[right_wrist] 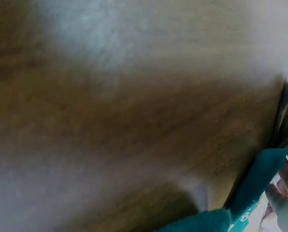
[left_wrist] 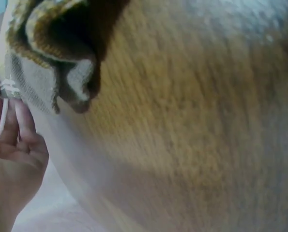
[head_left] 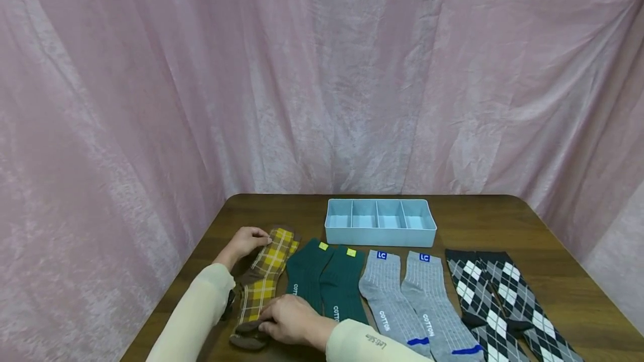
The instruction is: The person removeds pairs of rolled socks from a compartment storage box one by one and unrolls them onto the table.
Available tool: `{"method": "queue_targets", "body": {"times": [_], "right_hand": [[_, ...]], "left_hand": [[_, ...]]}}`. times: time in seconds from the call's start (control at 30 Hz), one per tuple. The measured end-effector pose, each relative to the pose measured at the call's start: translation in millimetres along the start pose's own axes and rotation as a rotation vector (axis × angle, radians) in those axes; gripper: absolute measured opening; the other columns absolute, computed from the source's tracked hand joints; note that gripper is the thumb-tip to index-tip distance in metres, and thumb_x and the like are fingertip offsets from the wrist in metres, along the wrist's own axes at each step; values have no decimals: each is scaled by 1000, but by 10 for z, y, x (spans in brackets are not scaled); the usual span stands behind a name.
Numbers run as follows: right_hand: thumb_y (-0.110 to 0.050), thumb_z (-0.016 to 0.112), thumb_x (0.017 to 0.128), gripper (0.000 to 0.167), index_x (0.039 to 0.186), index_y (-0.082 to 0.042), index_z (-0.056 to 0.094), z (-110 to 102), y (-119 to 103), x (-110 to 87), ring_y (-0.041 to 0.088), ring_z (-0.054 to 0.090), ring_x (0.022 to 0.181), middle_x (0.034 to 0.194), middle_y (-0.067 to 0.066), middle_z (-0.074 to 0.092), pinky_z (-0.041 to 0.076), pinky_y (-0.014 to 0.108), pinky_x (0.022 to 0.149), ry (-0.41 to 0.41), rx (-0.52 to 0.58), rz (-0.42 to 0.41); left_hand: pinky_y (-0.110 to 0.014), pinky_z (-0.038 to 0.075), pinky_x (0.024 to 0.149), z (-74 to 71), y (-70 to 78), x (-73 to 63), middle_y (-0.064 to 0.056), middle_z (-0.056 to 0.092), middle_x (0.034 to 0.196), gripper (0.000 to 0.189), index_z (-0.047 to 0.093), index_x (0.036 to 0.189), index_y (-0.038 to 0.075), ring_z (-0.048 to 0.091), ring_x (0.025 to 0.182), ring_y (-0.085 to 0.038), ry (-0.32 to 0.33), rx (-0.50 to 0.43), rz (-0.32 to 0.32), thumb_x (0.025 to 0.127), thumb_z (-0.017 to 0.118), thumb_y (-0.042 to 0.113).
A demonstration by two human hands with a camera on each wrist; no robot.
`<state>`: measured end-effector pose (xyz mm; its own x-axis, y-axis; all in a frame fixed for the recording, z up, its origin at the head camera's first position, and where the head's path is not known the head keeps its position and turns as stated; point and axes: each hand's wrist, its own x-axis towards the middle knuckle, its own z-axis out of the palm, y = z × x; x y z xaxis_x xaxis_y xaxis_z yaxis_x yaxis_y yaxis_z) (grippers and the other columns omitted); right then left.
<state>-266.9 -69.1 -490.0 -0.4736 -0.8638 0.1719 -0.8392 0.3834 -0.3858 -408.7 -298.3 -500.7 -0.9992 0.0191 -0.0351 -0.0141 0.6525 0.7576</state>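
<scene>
A pair of yellow-and-brown plaid socks [head_left: 269,264] lies slanted on the left of the table, one sock largely over the other. Near the cuffs, my left hand [head_left: 246,243] pinches the plaid fabric between thumb and fingers. My right hand [head_left: 294,319] holds the brown toe end with curled fingers. In the left wrist view, folds of the plaid socks [left_wrist: 32,79] rise beside the left hand [left_wrist: 18,162]. The right wrist view catches only part of the right hand [right_wrist: 286,198] at its edge, close to the green socks [right_wrist: 257,181].
Green socks [head_left: 307,272] lie just right of the plaid pair. Grey socks [head_left: 384,289] and black-and-white argyle socks [head_left: 495,300] follow farther right. Behind them stands a light blue box [head_left: 380,237] with several compartments, on the brown wooden table [head_left: 473,219]. A pink curtain [head_left: 322,82] hangs behind.
</scene>
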Motion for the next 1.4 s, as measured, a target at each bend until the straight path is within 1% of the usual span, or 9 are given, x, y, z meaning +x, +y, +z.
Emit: {"method": "queue_targets", "body": {"times": [0.2, 0.33, 0.43, 0.53, 0.7, 0.87, 1.1, 1.17, 1.4], "right_hand": [[-29, 63, 99, 17, 105, -22, 77, 15, -36, 38, -10, 60, 86, 102, -17, 69, 46, 9, 73, 36, 29, -30], [-27, 61, 100, 19, 108, -21, 77, 11, -91, 65, -8, 61, 93, 108, -14, 70, 46, 10, 79, 65, 33, -65], [-28, 60, 101, 20, 109, -22, 76, 19, -132, 90, -6, 61, 102, 114, -12, 69, 46, 12, 85, 80, 11, -76], [-29, 59, 101, 21, 110, -23, 76, 38, -166, 119, -4, 59, 108, 120, -11, 68, 47, 14, 87, 80, 6, -72], [-30, 60, 100, 21, 110, -23, 77, 60, -229, 170, -5, 59, 108, 120, -10, 68, 47, 13, 85, 96, -1, -75], [-31, 59, 101, 22, 111, -24, 76, 68, -297, 218, -6, 58, 108, 120, -12, 68, 46, 12, 85, 94, 1, -66], [-31, 59, 101, 22, 112, -23, 76, 102, -366, 292, -6, 58, 108, 119, -12, 68, 46, 12, 85, 101, 21, -65], [-31, 59, 101, 22, 112, -23, 76, 116, -377, 314, -6, 58, 108, 118, -12, 68, 46, 12, 85, 105, 20, -66], [-32, 59, 100, 21, 112, -25, 76, 189, -403, 391, -8, 58, 106, 117, -15, 67, 46, 12, 84, 92, 27, -53]], "left_hand": [[-46, 49, 90, -76, -26, -1, -9, 68, 100, 17, 72, 103, 0, 61, 97, -27, 0, -100, -12, 89, 74, 9], [-45, 50, 88, -151, -36, -20, -11, 68, 99, 22, 70, 109, -3, 62, 94, -26, 6, -136, 4, 88, 74, 5], [-46, 50, 90, -226, -57, -48, -12, 68, 104, 26, 69, 114, -2, 62, 99, -29, 11, -151, 6, 89, 73, 5], [-47, 49, 93, -310, -86, -82, -14, 67, 110, 31, 67, 120, -2, 61, 105, -32, 12, -158, 9, 90, 72, 5], [-44, 50, 93, -428, -121, -132, -14, 66, 114, 34, 65, 124, -2, 61, 108, -31, 23, -172, 9, 91, 71, 4], [-39, 52, 89, -517, -146, -156, -19, 67, 112, 35, 64, 123, -8, 63, 104, -31, 21, -175, 51, 90, 70, 0], [-30, 52, 84, -624, -181, -148, -16, 68, 108, 34, 63, 121, -9, 64, 96, -20, 3, -180, 49, 89, 70, -1], [-29, 52, 83, -644, -187, -148, -18, 68, 107, 34, 62, 121, -11, 64, 94, -19, -4, -178, 69, 89, 70, -2], [-24, 50, 78, -666, -228, -164, -16, 69, 103, 32, 64, 118, -12, 63, 89, -14, 6, -162, 73, 87, 70, -4]]}}
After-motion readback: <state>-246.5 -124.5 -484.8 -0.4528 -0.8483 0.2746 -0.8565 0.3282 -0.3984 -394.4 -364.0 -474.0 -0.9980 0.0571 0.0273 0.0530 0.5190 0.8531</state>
